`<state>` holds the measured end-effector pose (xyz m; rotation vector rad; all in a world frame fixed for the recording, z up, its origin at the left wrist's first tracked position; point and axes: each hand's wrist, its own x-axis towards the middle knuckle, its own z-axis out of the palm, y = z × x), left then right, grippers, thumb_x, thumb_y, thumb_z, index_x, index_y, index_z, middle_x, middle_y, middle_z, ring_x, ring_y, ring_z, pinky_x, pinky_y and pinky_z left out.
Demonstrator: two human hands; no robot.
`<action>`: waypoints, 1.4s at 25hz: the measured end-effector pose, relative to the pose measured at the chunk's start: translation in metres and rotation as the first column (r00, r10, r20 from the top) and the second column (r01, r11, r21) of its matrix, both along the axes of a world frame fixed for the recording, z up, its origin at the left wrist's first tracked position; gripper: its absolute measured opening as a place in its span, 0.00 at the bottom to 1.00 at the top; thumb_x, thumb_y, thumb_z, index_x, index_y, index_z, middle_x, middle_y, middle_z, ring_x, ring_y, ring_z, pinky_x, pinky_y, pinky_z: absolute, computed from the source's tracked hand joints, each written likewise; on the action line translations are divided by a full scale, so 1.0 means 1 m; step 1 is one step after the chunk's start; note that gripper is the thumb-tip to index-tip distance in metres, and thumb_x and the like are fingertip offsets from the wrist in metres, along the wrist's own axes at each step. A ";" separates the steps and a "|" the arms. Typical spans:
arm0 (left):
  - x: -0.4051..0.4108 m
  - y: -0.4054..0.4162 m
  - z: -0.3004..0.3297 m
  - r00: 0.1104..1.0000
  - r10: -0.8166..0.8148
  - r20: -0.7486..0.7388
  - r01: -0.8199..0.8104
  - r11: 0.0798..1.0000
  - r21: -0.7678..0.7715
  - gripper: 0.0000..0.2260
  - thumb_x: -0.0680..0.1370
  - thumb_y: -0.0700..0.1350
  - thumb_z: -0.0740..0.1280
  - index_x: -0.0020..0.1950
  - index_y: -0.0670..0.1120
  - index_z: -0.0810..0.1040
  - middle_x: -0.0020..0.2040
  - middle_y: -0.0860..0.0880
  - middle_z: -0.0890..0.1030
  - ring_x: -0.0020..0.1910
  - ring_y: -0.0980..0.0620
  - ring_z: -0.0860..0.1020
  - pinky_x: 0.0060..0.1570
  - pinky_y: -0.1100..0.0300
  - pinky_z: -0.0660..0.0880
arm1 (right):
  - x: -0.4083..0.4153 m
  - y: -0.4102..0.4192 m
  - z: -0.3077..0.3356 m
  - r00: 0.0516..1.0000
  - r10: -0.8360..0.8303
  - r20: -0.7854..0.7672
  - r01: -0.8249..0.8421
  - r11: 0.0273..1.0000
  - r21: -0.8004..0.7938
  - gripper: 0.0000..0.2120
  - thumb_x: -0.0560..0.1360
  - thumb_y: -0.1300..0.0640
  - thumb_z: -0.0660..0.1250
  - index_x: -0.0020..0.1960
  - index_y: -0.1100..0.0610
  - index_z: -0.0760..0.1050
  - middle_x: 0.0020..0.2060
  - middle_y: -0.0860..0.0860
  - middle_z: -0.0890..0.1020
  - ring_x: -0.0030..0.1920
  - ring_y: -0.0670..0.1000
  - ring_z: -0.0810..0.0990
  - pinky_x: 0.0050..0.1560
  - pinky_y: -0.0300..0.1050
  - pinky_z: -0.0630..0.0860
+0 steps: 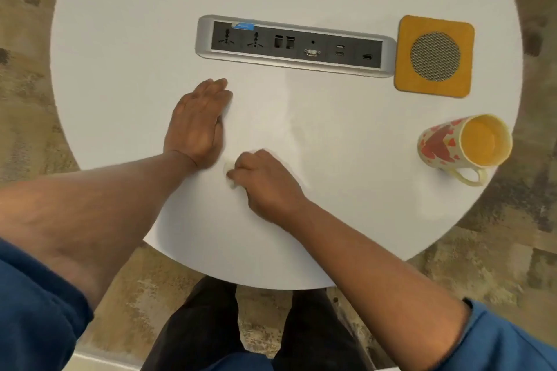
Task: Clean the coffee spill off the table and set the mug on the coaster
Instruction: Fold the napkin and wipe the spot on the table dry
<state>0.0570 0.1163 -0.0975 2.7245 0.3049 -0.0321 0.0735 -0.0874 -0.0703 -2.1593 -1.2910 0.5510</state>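
Observation:
A round white table (135, 39) fills the view. My left hand (197, 122) lies flat on it, palm down, fingers together. My right hand (265, 184) is closed on a small crumpled white tissue (229, 173), pressed to the tabletop near the front middle. No brown coffee stain shows on the white surface. A cream mug with red hearts and a yellow inside (464, 143) stands at the right edge, its handle toward me. A yellow square coaster with a round mesh centre (407, 81) lies behind the mug, empty.
A grey power and data socket strip (295, 69) is set into the table's middle, just left of the coaster. My dark trouser legs (211, 325) stand below the front edge. Patterned brown carpet (27, 84) surrounds the table.

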 end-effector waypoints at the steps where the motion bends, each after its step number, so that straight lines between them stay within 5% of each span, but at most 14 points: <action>1: 0.000 0.000 -0.001 1.000 0.000 0.011 0.000 1.000 0.005 0.24 0.76 0.34 0.62 0.73 0.40 0.73 0.78 0.41 0.70 0.78 0.39 0.66 0.75 0.42 0.64 | -0.003 -0.015 0.001 1.000 0.000 0.001 0.000 1.000 0.003 0.16 0.70 0.68 0.58 0.49 0.59 0.83 0.44 0.56 0.81 0.42 0.60 0.75 0.41 0.53 0.74; 7: 0.002 0.001 -0.005 0.997 -0.038 0.073 0.034 0.998 0.057 0.23 0.75 0.41 0.57 0.69 0.42 0.74 0.75 0.40 0.73 0.75 0.38 0.70 0.73 0.45 0.68 | 0.008 -0.127 0.002 0.846 -0.519 0.122 0.525 0.851 -0.017 0.09 0.72 0.69 0.66 0.47 0.59 0.83 0.43 0.56 0.82 0.41 0.60 0.75 0.41 0.53 0.75; 12: 0.002 -0.004 -0.004 0.996 -0.062 0.062 0.051 0.984 0.173 0.22 0.78 0.42 0.55 0.70 0.41 0.73 0.75 0.37 0.72 0.74 0.36 0.70 0.72 0.44 0.67 | -0.051 -0.163 0.008 0.958 -0.282 -0.044 0.283 0.959 0.015 0.10 0.73 0.69 0.68 0.51 0.62 0.83 0.42 0.56 0.81 0.42 0.59 0.77 0.43 0.48 0.75; 14: 0.004 -0.008 0.000 0.991 -0.125 0.054 0.106 0.957 0.270 0.20 0.80 0.44 0.54 0.69 0.41 0.72 0.72 0.37 0.73 0.69 0.34 0.72 0.66 0.41 0.70 | -0.055 -0.186 0.011 0.926 -0.344 -0.153 0.342 0.939 -0.041 0.10 0.75 0.64 0.67 0.55 0.59 0.83 0.43 0.53 0.80 0.46 0.55 0.76 0.47 0.47 0.75; 16: 0.008 -0.019 0.005 0.985 -0.163 0.052 0.137 0.932 0.337 0.19 0.80 0.45 0.55 0.68 0.42 0.73 0.70 0.38 0.74 0.65 0.33 0.74 0.62 0.41 0.70 | -0.056 -0.220 0.013 0.730 -0.630 -0.263 0.650 0.760 -0.016 0.09 0.75 0.61 0.69 0.53 0.56 0.83 0.45 0.49 0.80 0.48 0.48 0.77 0.50 0.41 0.75; 18: 0.014 -0.042 0.012 0.990 -0.127 0.052 0.103 0.938 0.330 0.19 0.77 0.45 0.58 0.67 0.44 0.75 0.69 0.41 0.76 0.64 0.34 0.74 0.63 0.44 0.67 | -0.052 -0.257 0.013 0.293 -0.881 -0.372 0.953 0.300 0.041 0.07 0.73 0.59 0.70 0.49 0.50 0.82 0.45 0.46 0.81 0.46 0.42 0.79 0.47 0.33 0.75; 20: 0.023 -0.088 0.018 0.992 -0.122 0.043 0.106 0.957 0.270 0.21 0.71 0.45 0.60 0.63 0.47 0.77 0.66 0.45 0.78 0.64 0.36 0.74 0.62 0.45 0.66 | -0.043 -0.296 0.004 -0.160 -0.869 -0.468 0.987 -0.157 -0.045 0.05 0.74 0.57 0.71 0.46 0.47 0.81 0.43 0.47 0.83 0.43 0.44 0.80 0.40 0.32 0.76; 22: 0.035 -0.145 0.025 0.980 -0.194 0.040 0.182 0.961 0.211 0.20 0.69 0.45 0.61 0.60 0.48 0.79 0.61 0.45 0.81 0.61 0.36 0.76 0.58 0.45 0.68 | -0.036 -0.332 -0.016 -0.423 -0.773 -0.474 0.906 -0.355 -0.230 0.04 0.75 0.58 0.71 0.48 0.50 0.81 0.39 0.47 0.82 0.39 0.48 0.80 0.32 0.34 0.74; 26: 0.059 -0.234 0.028 0.909 -0.403 0.104 0.393 0.914 0.101 0.15 0.71 0.43 0.63 0.54 0.44 0.84 0.54 0.44 0.86 0.51 0.37 0.82 0.50 0.47 0.75 | -0.031 -0.379 -0.061 -0.619 -0.646 -0.447 0.762 -0.355 -0.542 0.03 0.75 0.61 0.73 0.48 0.56 0.81 0.41 0.53 0.84 0.36 0.49 0.79 0.30 0.39 0.74; 35: 0.081 -0.286 0.015 0.912 -0.392 0.120 0.387 0.920 0.065 0.16 0.75 0.42 0.65 0.59 0.41 0.85 0.60 0.43 0.83 0.60 0.39 0.78 0.54 0.47 0.77 | 0.007 -0.401 -0.138 -0.541 -0.732 -0.415 0.752 -0.199 -0.629 0.09 0.73 0.61 0.74 0.53 0.58 0.80 0.52 0.56 0.83 0.50 0.54 0.81 0.52 0.48 0.80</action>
